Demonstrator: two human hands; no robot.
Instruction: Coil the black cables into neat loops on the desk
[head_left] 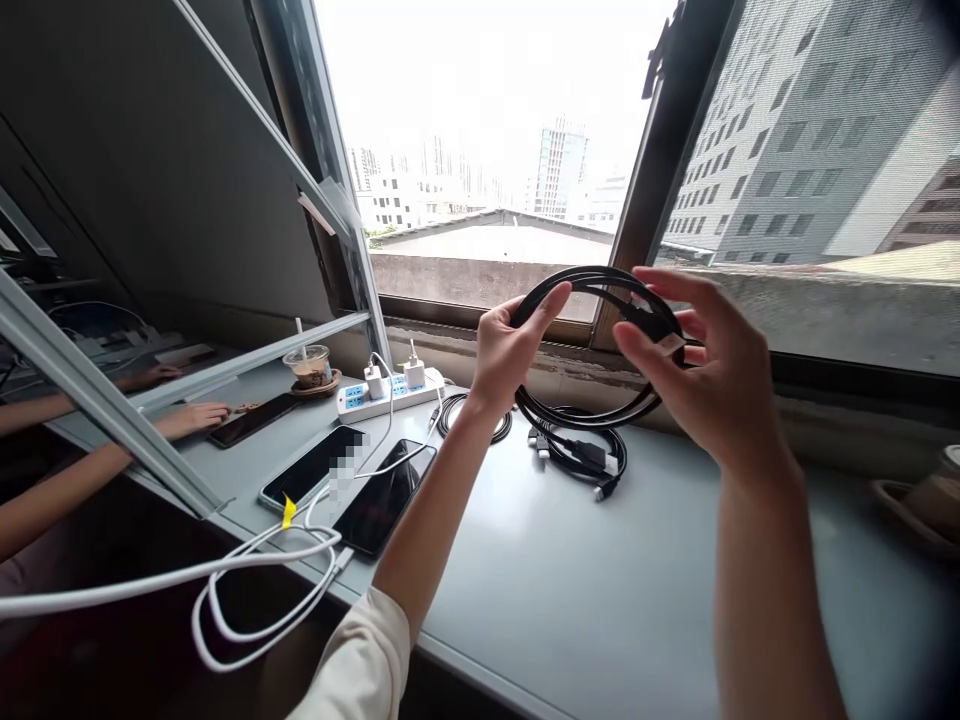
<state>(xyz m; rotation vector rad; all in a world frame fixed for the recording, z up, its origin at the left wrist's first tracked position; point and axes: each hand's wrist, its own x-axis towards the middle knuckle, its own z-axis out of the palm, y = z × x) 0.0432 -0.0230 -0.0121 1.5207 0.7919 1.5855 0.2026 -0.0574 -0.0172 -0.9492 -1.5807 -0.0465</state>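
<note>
Both my hands hold up a coiled black cable in front of the window. My left hand grips the coil's left side with fingers wrapped round it. My right hand pinches the coil's right side, where a connector and a white tag show. Below the coil, another bundled black cable with plugs lies on the grey sill. A smaller black cable loop lies beside my left wrist.
Two phones lie on the sill at left, with white charging cables hanging over the edge. A white power strip with chargers and a drink cup stand behind. The open window pane reflects arms at far left. A dish sits far right.
</note>
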